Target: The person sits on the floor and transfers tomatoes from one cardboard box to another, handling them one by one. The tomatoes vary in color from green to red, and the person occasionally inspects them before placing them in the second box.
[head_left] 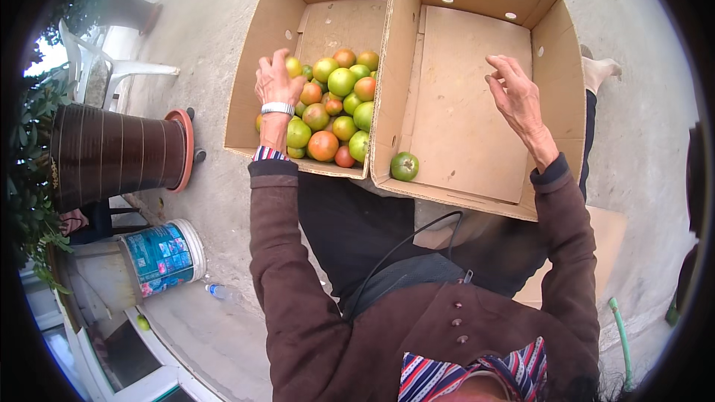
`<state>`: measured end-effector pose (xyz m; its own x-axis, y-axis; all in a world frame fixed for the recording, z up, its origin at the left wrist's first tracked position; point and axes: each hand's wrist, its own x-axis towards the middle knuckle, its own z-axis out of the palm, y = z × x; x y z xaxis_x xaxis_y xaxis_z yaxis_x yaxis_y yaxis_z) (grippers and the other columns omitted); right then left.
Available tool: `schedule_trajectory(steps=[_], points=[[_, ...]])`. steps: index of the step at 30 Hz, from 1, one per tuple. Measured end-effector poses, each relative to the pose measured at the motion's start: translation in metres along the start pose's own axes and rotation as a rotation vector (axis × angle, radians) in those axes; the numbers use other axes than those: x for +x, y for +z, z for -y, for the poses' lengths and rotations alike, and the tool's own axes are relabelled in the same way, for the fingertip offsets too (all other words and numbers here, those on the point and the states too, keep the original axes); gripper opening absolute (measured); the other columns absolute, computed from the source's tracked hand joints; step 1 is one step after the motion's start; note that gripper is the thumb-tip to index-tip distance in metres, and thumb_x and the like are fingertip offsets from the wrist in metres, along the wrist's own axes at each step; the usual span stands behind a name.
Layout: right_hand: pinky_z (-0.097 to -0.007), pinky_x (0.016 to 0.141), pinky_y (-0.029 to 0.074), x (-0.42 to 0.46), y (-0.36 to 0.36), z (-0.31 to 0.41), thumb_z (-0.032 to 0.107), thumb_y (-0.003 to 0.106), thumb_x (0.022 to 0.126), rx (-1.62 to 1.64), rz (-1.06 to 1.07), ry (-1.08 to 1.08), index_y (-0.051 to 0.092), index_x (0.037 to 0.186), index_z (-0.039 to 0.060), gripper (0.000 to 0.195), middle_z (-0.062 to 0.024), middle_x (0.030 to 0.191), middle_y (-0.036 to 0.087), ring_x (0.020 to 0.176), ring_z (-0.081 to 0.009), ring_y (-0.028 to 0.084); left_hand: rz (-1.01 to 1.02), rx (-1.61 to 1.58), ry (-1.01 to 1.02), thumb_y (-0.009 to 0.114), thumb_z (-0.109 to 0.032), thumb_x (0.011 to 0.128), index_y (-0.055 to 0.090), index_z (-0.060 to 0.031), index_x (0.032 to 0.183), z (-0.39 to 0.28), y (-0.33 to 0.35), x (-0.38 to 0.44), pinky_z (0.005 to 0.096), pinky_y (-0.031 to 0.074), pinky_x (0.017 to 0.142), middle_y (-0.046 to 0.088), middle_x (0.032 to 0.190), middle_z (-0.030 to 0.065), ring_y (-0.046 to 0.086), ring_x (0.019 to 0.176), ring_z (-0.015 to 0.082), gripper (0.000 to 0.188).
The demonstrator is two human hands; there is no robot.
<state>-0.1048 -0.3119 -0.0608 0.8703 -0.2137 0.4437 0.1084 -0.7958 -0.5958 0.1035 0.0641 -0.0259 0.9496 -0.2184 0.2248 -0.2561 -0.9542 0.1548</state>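
Two cardboard boxes stand side by side before me. In the left cardboard box (335, 17) lies a pile of green, yellowish and reddish tomatoes (342, 82). My left hand (277, 81) is over the pile's left side, beside a yellow-green tomato (293, 67); its palm is hidden, so a grip cannot be seen. Above the right cardboard box (475, 95) hangs my right hand (515, 95), fingers loosely bent, with nothing visible in it. One green tomato (404, 166) rests in that box's near left corner.
To the left are a brown plant pot (120, 156) on a wheeled saucer, a white plastic chair (128, 70) and a labelled bucket (165, 257) on its side. A plastic bottle (223, 291) lies close by. A green hose (621, 340) is at the lower right.
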Motion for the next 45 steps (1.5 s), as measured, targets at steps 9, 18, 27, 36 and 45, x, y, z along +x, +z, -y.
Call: schedule_trajectory(steps=[9,18,27,36,45], points=[[-0.0395,0.073,0.053,-0.011,0.009,-0.009,0.009,0.062,0.088,-0.028,0.165,0.024,0.062,0.108,0.0043,0.021,-0.0115,0.105,0.063,0.083,-0.0319,0.065,0.597,0.089,0.071,0.079,-0.019,0.067,0.055,-0.0134,0.130,0.059,0.028,-0.001,0.0442,0.048,0.097,0.058,0.118,0.0218,0.056,0.114,0.0389,0.067],[-0.0423,0.071,0.052,-0.014,0.013,-0.018,0.017,0.058,0.093,-0.098,0.227,-0.052,0.064,0.103,0.0036,0.017,-0.0127,0.098,0.064,0.084,-0.0351,0.064,-0.027,-0.326,0.308,0.068,-0.019,0.079,0.049,-0.0097,0.136,-0.072,-0.011,0.011,0.0421,0.052,0.089,0.061,0.119,0.0257,0.063,0.102,0.0360,0.061],[-0.0439,0.071,0.053,-0.058,0.062,0.021,0.013,0.059,0.084,0.036,0.644,-0.374,0.055,0.122,0.0068,0.039,-0.0163,0.104,0.060,0.082,-0.0325,0.064,-0.081,-0.745,0.375,0.066,-0.015,0.079,0.054,-0.0053,0.123,-0.226,0.068,-0.043,0.0442,0.050,0.087,0.055,0.104,0.0216,0.059,0.095,0.0381,0.046],[-0.0433,0.090,0.048,-0.105,0.132,0.040,0.011,0.058,0.080,0.012,0.883,-0.616,0.060,0.118,0.0113,0.038,-0.0139,0.114,0.057,0.106,-0.0303,0.058,0.127,-0.640,0.322,0.066,-0.016,0.080,0.055,-0.0069,0.124,-0.238,0.061,-0.054,0.0456,0.049,0.088,0.054,0.116,0.0232,0.059,0.101,0.0397,0.046],[-0.0434,0.081,0.052,-0.063,0.094,0.047,0.018,0.072,0.072,0.091,0.911,-0.198,0.057,0.117,0.0073,0.048,-0.0147,0.107,0.061,0.093,-0.0328,0.063,0.169,-0.762,0.246,0.066,-0.016,0.080,0.053,-0.0041,0.125,-0.233,0.062,-0.052,0.0479,0.048,0.090,0.054,0.115,0.0244,0.058,0.104,0.0404,0.048]])
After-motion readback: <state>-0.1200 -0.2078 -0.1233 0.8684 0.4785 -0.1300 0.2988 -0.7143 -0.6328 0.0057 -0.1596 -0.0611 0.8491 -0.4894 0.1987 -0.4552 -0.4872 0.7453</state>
